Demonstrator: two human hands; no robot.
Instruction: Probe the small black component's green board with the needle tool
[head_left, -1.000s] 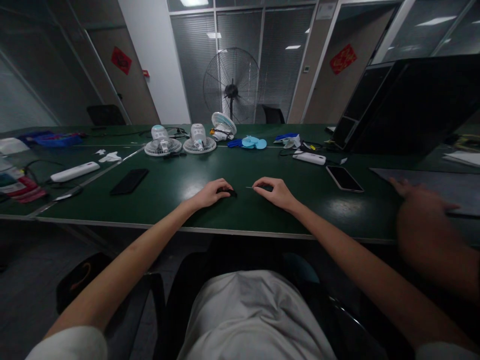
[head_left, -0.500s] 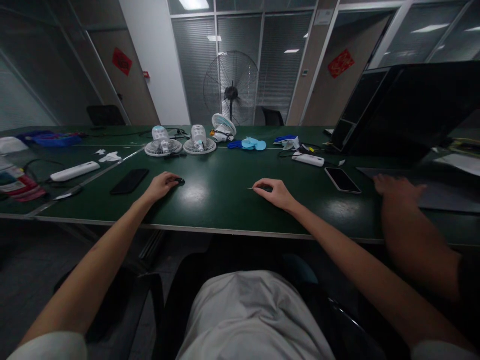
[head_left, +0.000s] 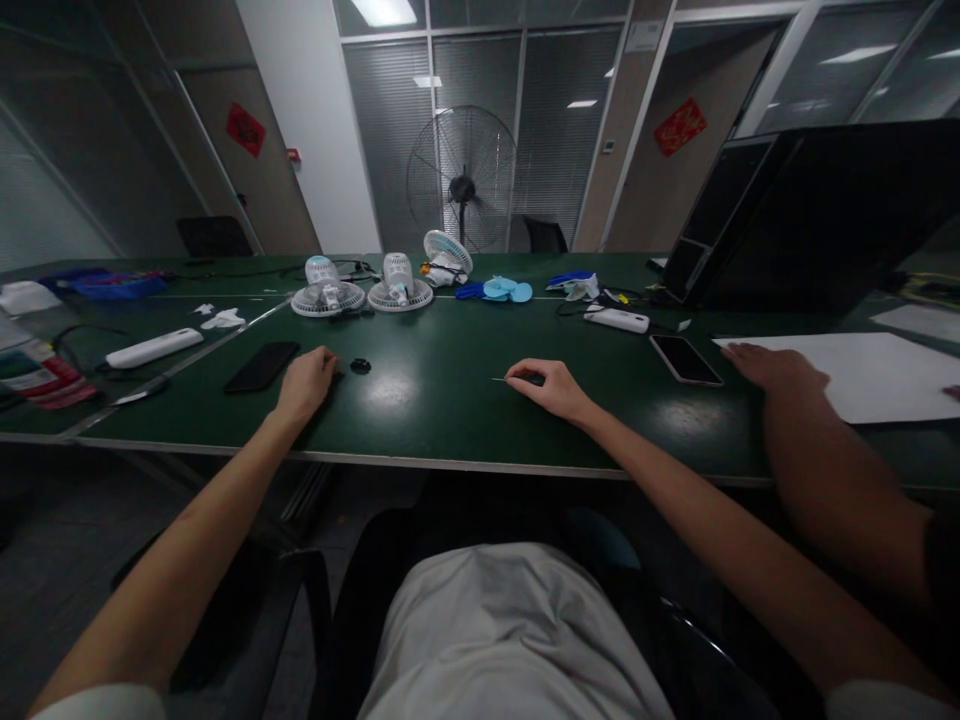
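My left hand [head_left: 309, 385] rests on the green table with its fingers curled together. What is inside those fingers, if anything, is hidden from me. Just right of it, apart from the fingertips, lies a small black part [head_left: 361, 366]. My right hand [head_left: 553, 388] pinches what looks like a small screwdriver [head_left: 498, 379]; its thin metal shaft points left, level above the tabletop, and its dark handle is mostly covered by the fingers. A black phone [head_left: 262, 367] lies face up or down, I cannot tell which, beside my left hand.
Small white fans [head_left: 327, 297] stand along the back, with light-blue fan blades [head_left: 507, 289] beside them. A phone [head_left: 685, 360] and a white handle-like part [head_left: 616, 319] lie right. Another person's hand [head_left: 780, 368] presses a white sheet [head_left: 885, 372] near a large black monitor [head_left: 825, 220].
My left hand has let go of the small black part and drawn back left. My right hand has stayed put. By the other person's hand, a white sheet shows where a dark grey surface was.
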